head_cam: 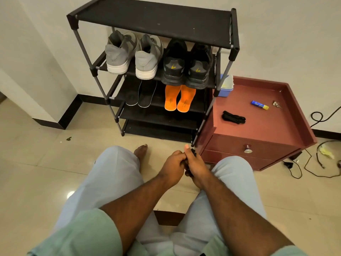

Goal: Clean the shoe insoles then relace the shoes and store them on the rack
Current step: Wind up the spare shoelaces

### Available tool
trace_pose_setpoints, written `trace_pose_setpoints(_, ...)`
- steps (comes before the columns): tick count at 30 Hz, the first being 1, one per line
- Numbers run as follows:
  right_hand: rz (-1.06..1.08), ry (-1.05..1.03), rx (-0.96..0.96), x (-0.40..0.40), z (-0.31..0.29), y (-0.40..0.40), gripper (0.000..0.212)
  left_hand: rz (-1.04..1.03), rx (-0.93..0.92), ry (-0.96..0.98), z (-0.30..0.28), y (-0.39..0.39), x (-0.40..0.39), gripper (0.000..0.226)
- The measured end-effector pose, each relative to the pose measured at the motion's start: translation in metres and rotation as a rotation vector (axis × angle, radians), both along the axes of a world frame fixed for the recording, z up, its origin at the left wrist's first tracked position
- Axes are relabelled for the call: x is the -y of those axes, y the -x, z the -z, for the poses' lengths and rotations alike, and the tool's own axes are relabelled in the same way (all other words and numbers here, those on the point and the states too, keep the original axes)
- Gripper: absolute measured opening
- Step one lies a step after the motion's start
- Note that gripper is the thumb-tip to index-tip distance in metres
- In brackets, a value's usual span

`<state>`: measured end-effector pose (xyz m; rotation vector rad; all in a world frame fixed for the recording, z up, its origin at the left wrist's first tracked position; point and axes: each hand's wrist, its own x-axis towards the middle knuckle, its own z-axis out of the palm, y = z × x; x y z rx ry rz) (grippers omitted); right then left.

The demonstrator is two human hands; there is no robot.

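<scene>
1. Two hands met low between your knees: your left hand (pixel 173 163) and right hand (pixel 196 167) were both curled round a small dark bundle (pixel 193 152), most likely a lace, though little of it showed past the fingers (pixel 187 147). Both grips were closed tight on it, with no gap visible.
2. To do this step well, you would have done best to find one free end first, keep the rest gathered in the other hand, and draw it out slowly so it did not knot.
3. The grey shoes (pixel 132 54) and black shoes (pixel 186 65) sat on the rack (pixel 153 17), second shelf, heels toward you and toes toward the wall, long axes running away from you. Whether they were laced could not be told from behind.
4. The orange insoles (pixel 180 98) lay one shelf down, just beside each other, heels toward you and long axes likewise front to back; the dark insoles (pixel 141 95) lay to their left in the same way.
5. A second lace (pixel 233 117) lay coiled on the red bench (pixel 265 126) to your right, its length running across, well apart from your hands.
6. Judging by this, relacing had barely begun; you would have needed a shoe down from the rack before threading.
</scene>
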<state>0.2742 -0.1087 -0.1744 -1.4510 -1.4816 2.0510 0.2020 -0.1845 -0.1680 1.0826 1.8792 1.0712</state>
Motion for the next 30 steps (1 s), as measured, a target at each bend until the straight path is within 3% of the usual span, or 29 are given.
trace_pose_setpoints(3,0.225,0.061,-0.11,0.0,0.0,0.003,0.043,-0.082,0.265,-0.076,-0.008,-0.011,-0.002,0.044)
trace_pose_setpoints(6,0.374,0.221,-0.315,-0.006,-0.004,-0.001,0.047,-0.066,0.205,-0.028,-0.003,-0.014,0.0,0.089)
trace_pose_setpoints(8,0.473,0.268,-0.409,-0.014,-0.008,-0.004,0.046,-0.064,0.211,0.024,0.003,-0.011,0.006,0.094)
trace_pose_setpoints(10,0.536,0.265,-0.454,-0.021,-0.009,-0.008,0.045,-0.058,0.269,0.067,0.008,-0.005,0.012,0.087)
trace_pose_setpoints(14,0.525,0.251,-0.521,-0.034,-0.005,-0.018,0.038,0.074,0.405,0.224,0.012,0.017,0.02,0.038)
trace_pose_setpoints(17,0.302,0.07,-0.354,-0.038,-0.005,-0.024,0.034,-0.041,0.519,0.232,0.014,0.034,0.022,0.017)
trace_pose_setpoints(22,-0.313,-0.359,-0.068,-0.023,-0.002,-0.016,0.024,-0.178,0.594,0.182,0.009,0.044,0.021,0.014)
trace_pose_setpoints(27,-0.69,-0.42,0.071,-0.02,0.001,-0.012,0.025,-0.182,0.549,0.156,0.004,0.044,0.019,0.013)
trace_pose_setpoints(30,-0.76,-0.439,0.173,-0.022,0.003,-0.014,0.02,-0.07,0.406,0.179,0.004,0.042,0.018,0.01)
